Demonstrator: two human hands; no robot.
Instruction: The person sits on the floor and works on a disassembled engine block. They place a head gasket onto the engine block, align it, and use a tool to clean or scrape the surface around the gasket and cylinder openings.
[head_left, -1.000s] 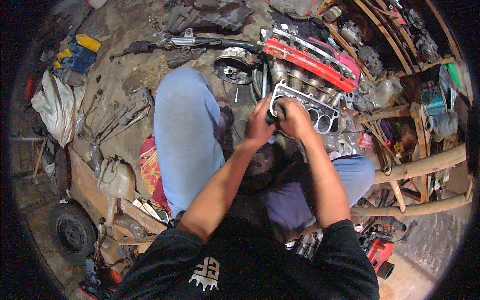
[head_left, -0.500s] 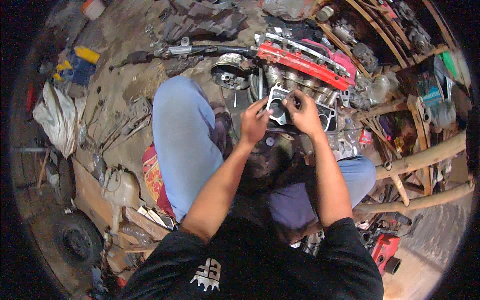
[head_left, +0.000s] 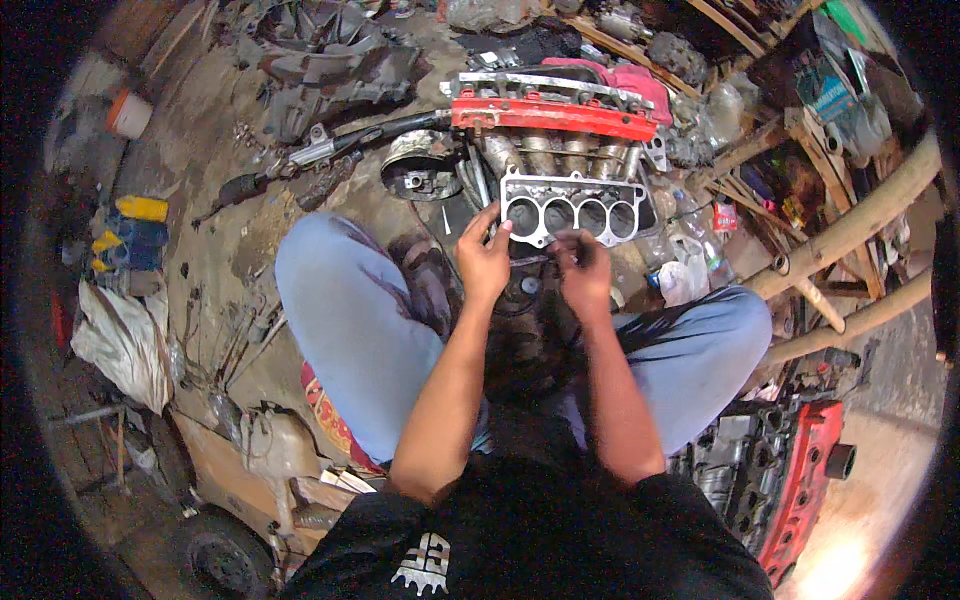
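A pale head gasket [head_left: 541,218] with several round openings in a row lies in front of me. Dark metal shows beneath and around it. My left hand [head_left: 484,262] grips its left end, with thumb and fingers at the edge. Close to the gasket's lower edge is my right hand [head_left: 588,275], its fingers bent together and dirty at the tips. Blur hides what is pinched in them. Just beyond the gasket lies a long red engine part [head_left: 555,117] with silver metal tubes [head_left: 540,155] below it.
A round metal housing [head_left: 420,165] sits left of the gasket, near a long shaft [head_left: 370,135]. Wooden poles [head_left: 860,230] and plastic bags are at the right. Another red engine part [head_left: 805,490] lies at lower right. A tyre [head_left: 225,555] is at lower left.
My right hand has come down off the gasket to its lower edge, so all its openings now show. The gasket looks straighter across. My view has shifted to the right and down.
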